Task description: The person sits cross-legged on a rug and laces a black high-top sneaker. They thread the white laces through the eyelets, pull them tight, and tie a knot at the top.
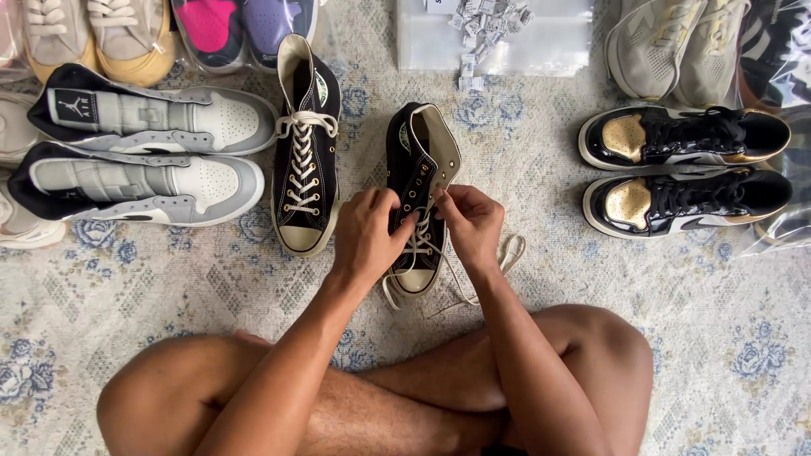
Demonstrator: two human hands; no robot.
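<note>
My left hand (367, 232) hides the black high-top's (420, 160) eyelets; both hands' fingers (448, 200) pinch its cream lace (509, 251), right hand (473, 224) beside.

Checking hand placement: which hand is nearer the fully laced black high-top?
Left. The left hand lies just beside the laced black high-top; the right hand is farther away.

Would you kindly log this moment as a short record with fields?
Setting: person sits cross-legged on a pale patterned rug
Left hand: pinching the white lace on the black canvas high-top shoe
Right hand: pinching the same lace; loose ends trail to the right
Beside it: matching laced black high-top shoe
Left side: pair of grey and white high-tops
Right side: pair of glossy black and gold sneakers
Top: clear plastic bags
</note>
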